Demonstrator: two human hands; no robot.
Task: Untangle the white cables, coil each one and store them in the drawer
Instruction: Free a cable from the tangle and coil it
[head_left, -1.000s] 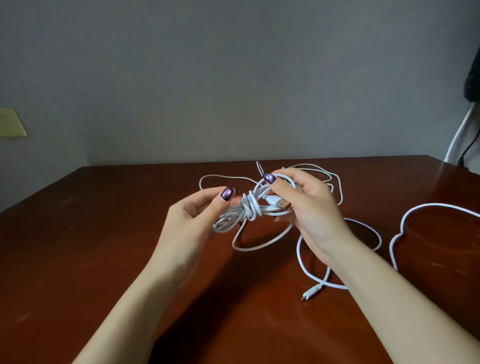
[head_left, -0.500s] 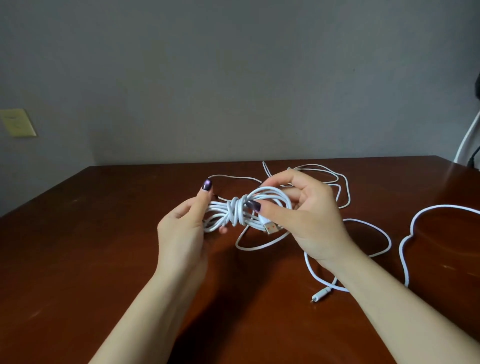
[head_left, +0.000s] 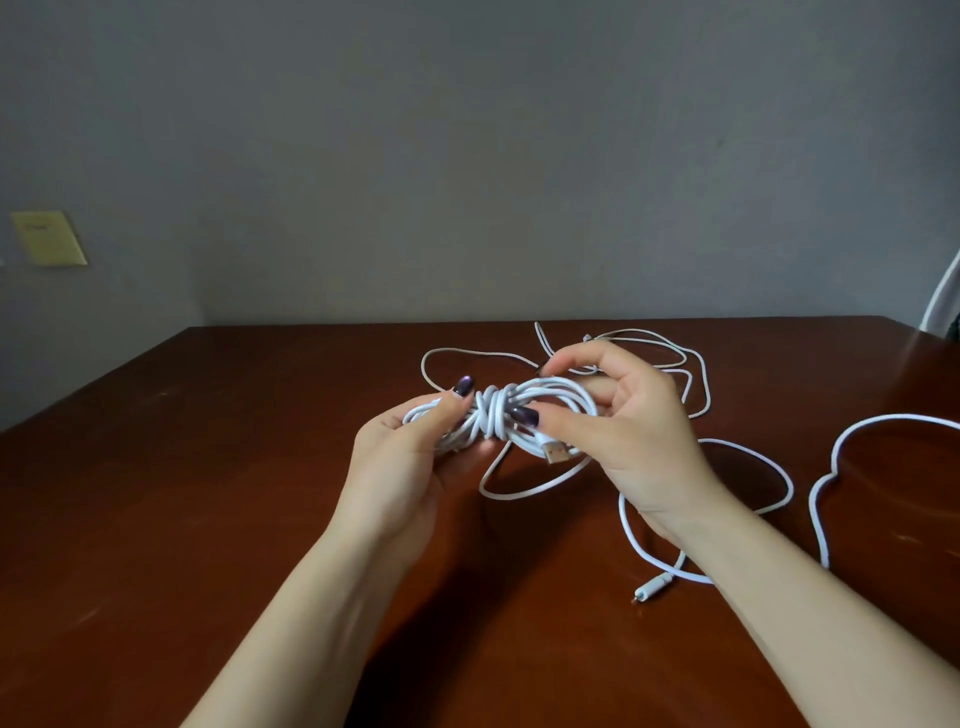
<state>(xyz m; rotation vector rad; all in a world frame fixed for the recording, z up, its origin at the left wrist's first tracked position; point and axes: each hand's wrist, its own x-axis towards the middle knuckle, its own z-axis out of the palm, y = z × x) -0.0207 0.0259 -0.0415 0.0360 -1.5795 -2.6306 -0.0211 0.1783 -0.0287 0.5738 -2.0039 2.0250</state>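
A coiled white cable bundle (head_left: 493, 413), wrapped round its middle, is held above the brown table (head_left: 182, 493). My left hand (head_left: 410, 457) grips the bundle's left loops, thumb on top. My right hand (head_left: 623, 431) holds the right loops, its thumb pressing beside the wrap, and a USB plug (head_left: 555, 451) sticks out below it. Loose white cable (head_left: 670, 358) lies tangled behind my right hand. Another strand runs under my right wrist and ends in a small plug (head_left: 652, 590). No drawer is in view.
A further loop of white cable (head_left: 852, 441) lies on the table at the right. A yellow plate (head_left: 49, 239) is fixed on the grey wall at the left. A white chair edge (head_left: 943, 296) shows at the far right.
Both hands have brought the bundle lower and more level. My right hand turned the USB plug from pointing right to hanging under the bundle, thumb now on the wrap.
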